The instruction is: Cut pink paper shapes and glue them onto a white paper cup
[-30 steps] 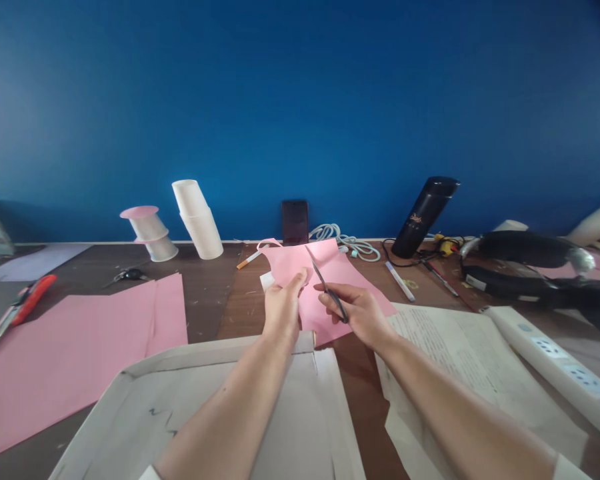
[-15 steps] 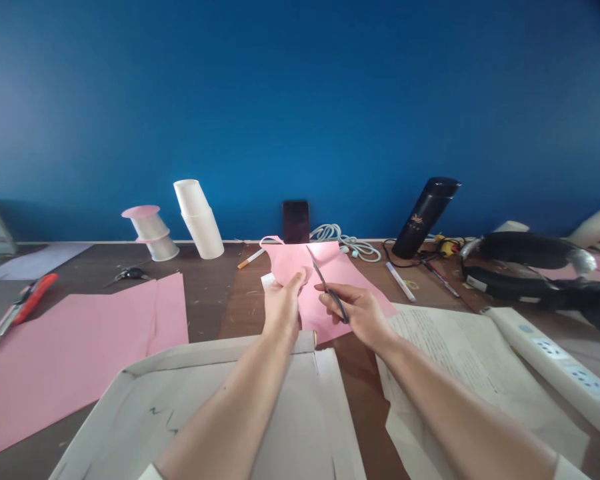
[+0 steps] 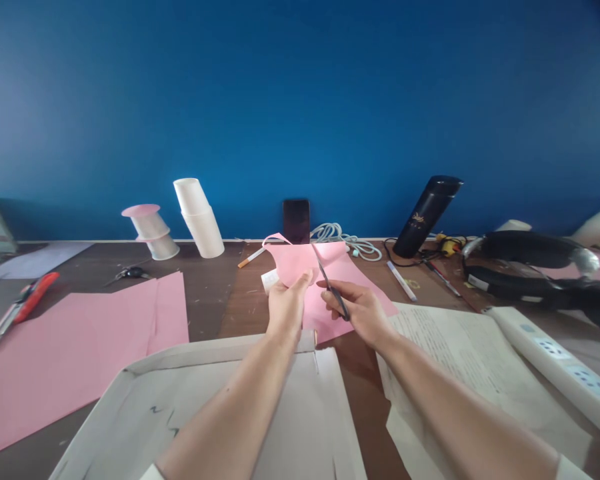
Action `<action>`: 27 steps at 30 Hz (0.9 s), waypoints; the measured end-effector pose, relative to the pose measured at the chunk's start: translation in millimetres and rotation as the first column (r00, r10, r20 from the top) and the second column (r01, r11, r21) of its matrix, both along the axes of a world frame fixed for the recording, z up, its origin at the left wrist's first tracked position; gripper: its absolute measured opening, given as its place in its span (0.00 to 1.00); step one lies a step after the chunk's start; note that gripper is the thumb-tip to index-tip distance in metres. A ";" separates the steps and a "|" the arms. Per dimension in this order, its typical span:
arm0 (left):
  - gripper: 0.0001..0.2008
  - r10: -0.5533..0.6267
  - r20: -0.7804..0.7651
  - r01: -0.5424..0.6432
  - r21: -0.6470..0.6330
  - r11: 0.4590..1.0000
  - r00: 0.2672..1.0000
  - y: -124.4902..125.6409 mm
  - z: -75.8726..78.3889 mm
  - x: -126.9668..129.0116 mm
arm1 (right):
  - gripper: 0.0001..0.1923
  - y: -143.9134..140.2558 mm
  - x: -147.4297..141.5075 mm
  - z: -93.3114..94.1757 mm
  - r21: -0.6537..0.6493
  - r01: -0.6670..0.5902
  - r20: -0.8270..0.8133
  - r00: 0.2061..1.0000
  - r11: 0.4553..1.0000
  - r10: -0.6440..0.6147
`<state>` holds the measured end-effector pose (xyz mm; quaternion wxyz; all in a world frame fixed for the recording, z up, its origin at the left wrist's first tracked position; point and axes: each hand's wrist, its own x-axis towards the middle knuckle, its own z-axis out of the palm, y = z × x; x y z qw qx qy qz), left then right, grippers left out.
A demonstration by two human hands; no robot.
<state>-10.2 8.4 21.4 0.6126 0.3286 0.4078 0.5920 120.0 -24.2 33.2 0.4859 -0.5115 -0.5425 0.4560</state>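
Observation:
A sheet of pink paper (image 3: pixel 293 260) is pinched in my left hand (image 3: pixel 287 303), thumb on top, with a narrow curled strip at its upper left. My right hand (image 3: pixel 357 307) is closed round the dark handles of a pair of scissors (image 3: pixel 336 297). The scissor blades point up and away, lying at a slit in the pink paper. To the right of the slit, the paper spreads over the brown table. A small white piece (image 3: pixel 269 280) shows just left of my left hand.
Ahead stand a phone (image 3: pixel 296 221), stacked white cups (image 3: pixel 200 223) and a black bottle (image 3: pixel 425 217). More pink paper (image 3: pixel 90 340) and a red utility knife (image 3: pixel 35 297) lie left. Cardboard (image 3: pixel 200 400) is in front; printed sheets (image 3: pixel 450 360) and a power strip (image 3: pixel 555 357) lie right.
My left hand and the held part of the pink paper have shifted slightly right. The scissors have also moved a little right, staying at the slit.

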 end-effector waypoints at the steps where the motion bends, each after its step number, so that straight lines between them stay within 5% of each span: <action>1: 0.21 0.007 -0.007 -0.007 0.005 1.000 1.000 0.2 0.1 -0.2 | 0.22 -0.2 0.0 0.6 -0.001 -0.002 0.001 1.000 1.000 0.002; 27: 0.15 0.104 0.009 -0.104 0.009 0.994 0.995 -2.1 7.3 1.1 | 0.23 -3.2 -1.3 6.7 -0.004 0.009 0.027 1.000 1.000 -0.009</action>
